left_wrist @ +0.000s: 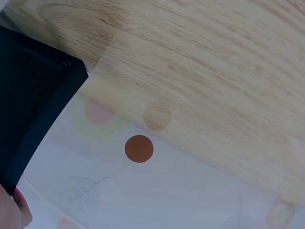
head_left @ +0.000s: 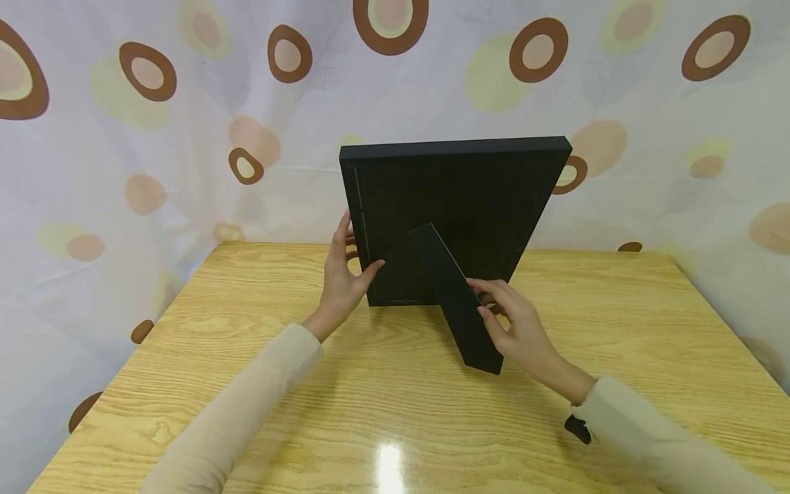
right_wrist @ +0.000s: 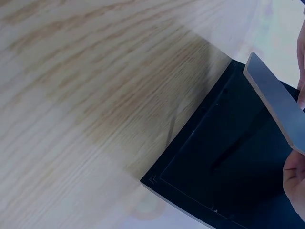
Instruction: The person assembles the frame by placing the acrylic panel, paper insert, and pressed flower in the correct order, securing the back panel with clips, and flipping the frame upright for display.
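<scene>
A black picture frame (head_left: pixel 389 199) is upright over the wooden table in the head view, its back towards me. Its easel leg (head_left: pixel 453 309) swings out from the back and slants down to the right. My left hand (head_left: pixel 343 281) grips the frame's left edge, thumb on the back and fingers behind the edge. With thumb and fingers my right hand (head_left: pixel 521 333) pinches the right edge of the leg. The right wrist view shows the leg (right_wrist: pixel 276 100) standing away from the dark back panel (right_wrist: pixel 228 143). Whatever the frame's front holds is hidden.
The wood-grain table (head_left: pixel 259 391) reaches back to a pale curtain (head_left: pixel 308 123) printed with brown and yellow ovals, which also hangs along the left and right sides. A small black item (head_left: pixel 578 429) shows at my right cuff.
</scene>
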`<state>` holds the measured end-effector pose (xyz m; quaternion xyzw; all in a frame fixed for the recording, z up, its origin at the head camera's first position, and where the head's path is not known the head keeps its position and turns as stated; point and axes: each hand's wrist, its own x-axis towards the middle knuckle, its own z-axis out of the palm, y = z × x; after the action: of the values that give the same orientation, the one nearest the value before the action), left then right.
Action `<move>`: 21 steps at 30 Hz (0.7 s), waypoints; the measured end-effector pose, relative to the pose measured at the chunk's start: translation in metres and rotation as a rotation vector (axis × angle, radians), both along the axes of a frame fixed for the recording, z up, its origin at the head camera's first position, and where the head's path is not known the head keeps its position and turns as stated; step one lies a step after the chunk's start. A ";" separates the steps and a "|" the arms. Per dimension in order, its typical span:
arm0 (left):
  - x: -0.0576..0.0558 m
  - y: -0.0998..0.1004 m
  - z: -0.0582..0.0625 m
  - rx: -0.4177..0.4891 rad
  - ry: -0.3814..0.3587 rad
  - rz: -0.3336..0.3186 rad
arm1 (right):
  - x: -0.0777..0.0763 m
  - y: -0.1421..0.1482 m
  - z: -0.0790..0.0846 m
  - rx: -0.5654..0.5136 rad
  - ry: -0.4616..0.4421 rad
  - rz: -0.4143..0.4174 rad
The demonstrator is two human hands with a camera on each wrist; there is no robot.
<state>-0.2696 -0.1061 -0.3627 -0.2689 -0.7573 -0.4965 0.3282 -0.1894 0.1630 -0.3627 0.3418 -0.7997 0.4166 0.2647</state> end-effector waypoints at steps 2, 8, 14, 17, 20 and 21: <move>0.001 0.000 0.000 0.000 0.012 -0.003 | 0.001 0.000 -0.001 -0.001 0.007 0.007; 0.002 0.000 -0.003 0.000 0.050 -0.007 | 0.001 0.001 -0.005 -0.003 0.016 0.007; 0.006 -0.001 -0.008 0.009 0.099 -0.007 | 0.004 0.002 -0.011 0.019 0.027 0.017; 0.007 -0.001 -0.010 0.007 0.109 -0.004 | 0.007 0.002 -0.013 0.029 0.038 0.029; 0.009 -0.002 -0.012 0.008 0.113 0.008 | 0.009 0.002 -0.014 0.031 0.043 0.037; 0.010 -0.002 -0.013 0.009 0.112 0.011 | 0.009 0.002 -0.015 0.033 0.042 0.037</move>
<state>-0.2601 -0.1082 -0.3754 -0.2907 -0.7368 -0.4824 0.3740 -0.1801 0.1648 -0.3777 0.3693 -0.7944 0.4009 0.2681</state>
